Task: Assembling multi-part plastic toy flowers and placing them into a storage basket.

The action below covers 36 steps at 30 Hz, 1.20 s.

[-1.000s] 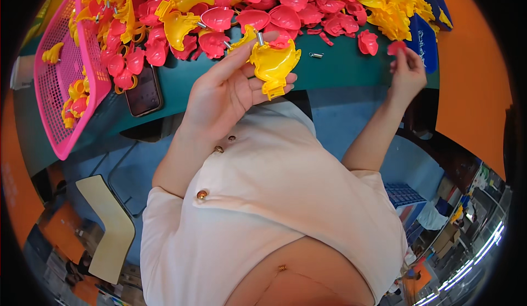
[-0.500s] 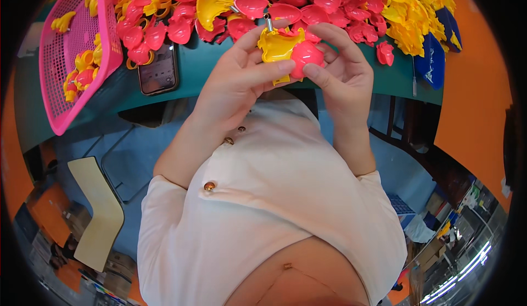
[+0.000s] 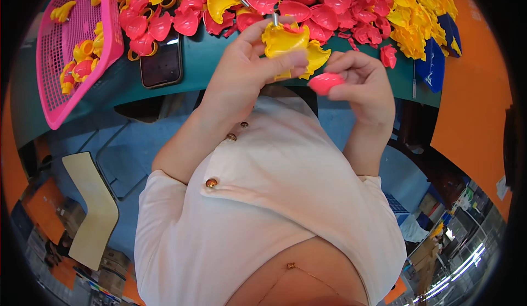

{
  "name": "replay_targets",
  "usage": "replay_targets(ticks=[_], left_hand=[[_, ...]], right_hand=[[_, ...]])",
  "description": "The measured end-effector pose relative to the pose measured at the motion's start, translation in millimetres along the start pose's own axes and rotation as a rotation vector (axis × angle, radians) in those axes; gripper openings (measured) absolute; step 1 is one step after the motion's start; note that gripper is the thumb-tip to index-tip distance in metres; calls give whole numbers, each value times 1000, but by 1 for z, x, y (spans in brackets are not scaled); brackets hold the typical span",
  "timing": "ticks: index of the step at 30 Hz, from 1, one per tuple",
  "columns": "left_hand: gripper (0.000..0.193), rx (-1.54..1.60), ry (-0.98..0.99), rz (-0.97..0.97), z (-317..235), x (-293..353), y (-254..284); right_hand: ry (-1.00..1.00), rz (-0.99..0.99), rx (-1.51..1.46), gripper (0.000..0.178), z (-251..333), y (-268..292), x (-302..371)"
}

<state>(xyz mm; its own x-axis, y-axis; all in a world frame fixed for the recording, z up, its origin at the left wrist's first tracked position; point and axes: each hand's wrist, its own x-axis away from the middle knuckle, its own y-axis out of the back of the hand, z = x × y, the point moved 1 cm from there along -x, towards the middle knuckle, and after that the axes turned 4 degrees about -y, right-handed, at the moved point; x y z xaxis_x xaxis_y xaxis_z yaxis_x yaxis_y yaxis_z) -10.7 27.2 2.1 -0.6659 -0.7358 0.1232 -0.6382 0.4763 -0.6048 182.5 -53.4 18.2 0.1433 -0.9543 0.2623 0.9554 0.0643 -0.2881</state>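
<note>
My left hand [image 3: 247, 59] is closed on a yellow molded plastic part [image 3: 286, 42], its thumb across the lower edge. A small metal pin [image 3: 275, 19] stands up at that part's top. A second yellow piece [image 3: 315, 58] spreads out to the right of it; I cannot tell whether the two are joined. My right hand [image 3: 362, 78] pinches a shiny pink plastic shell [image 3: 326, 83] between thumb and fingers, apart from the yellow part. Beyond both hands lies a heap of pink plastic shells [image 3: 335, 1].
Yellow plastic pieces [image 3: 420, 15] are piled at the far right beside a blue packet [image 3: 432, 64]. At the left, a pink mesh basket [image 3: 112, 42] holds several yellow-and-pink pieces. A phone [image 3: 160, 67] lies on the green table [image 3: 189, 78]. A pale chair [image 3: 93, 207] stands lower left.
The pink shell has come away from the yellow part. My right hand has moved right and slightly down with it, while my left hand keeps the yellow part.
</note>
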Motion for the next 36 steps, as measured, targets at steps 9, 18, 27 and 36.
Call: replay_targets(ticks=[9, 18, 27, 36], left_hand=[[42, 379, 19, -80, -2, -2, -1], [39, 332, 35, -80, 1, 1, 1], [38, 361, 78, -122, 2, 0, 3], [33, 459, 123, -54, 0, 1, 4]], right_hand=[[311, -482, -50, 19, 1, -64, -25], [238, -543, 105, 22, -2, -72, -25], [191, -542, 397, 22, 4, -75, -22], [409, -530, 834, 24, 3, -69, -16]])
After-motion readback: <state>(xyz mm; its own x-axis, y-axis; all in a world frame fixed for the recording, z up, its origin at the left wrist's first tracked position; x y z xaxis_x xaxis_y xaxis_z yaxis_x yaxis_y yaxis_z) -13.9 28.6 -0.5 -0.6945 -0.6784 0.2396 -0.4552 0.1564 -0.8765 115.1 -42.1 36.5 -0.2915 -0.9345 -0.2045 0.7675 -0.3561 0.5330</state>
